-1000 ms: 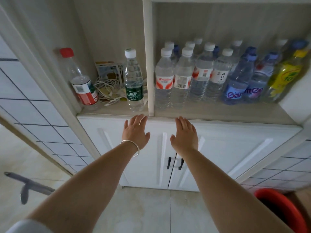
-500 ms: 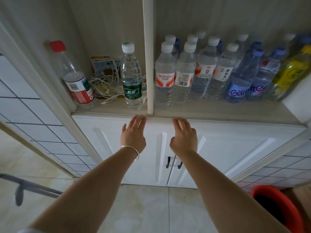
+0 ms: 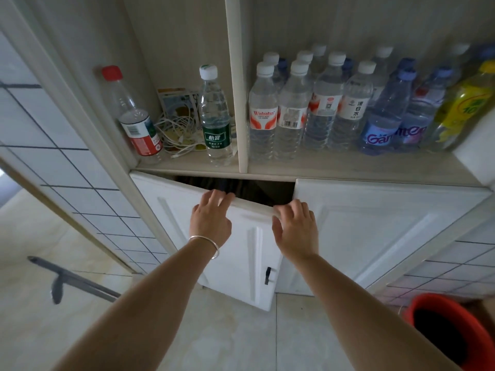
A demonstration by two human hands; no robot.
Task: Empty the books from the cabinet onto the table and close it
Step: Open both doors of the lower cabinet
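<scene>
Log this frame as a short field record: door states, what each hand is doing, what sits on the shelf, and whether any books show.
left door: white panelled left cabinet door swung partly open
right door: white right cabinet door shut
left hand: left hand, fingers hooked over the left door's top edge
right hand: right hand, fingers on that same edge
interior: dark gap, contents unclear
books: none visible
shelf above: clear plastic water bottles, tangle of white cables
floor: red plastic bucket

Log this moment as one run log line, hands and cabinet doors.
left hand: fingers hooked over top edge of left door | right hand: same edge | left door: part open | right door: shut | books: not visible
</scene>
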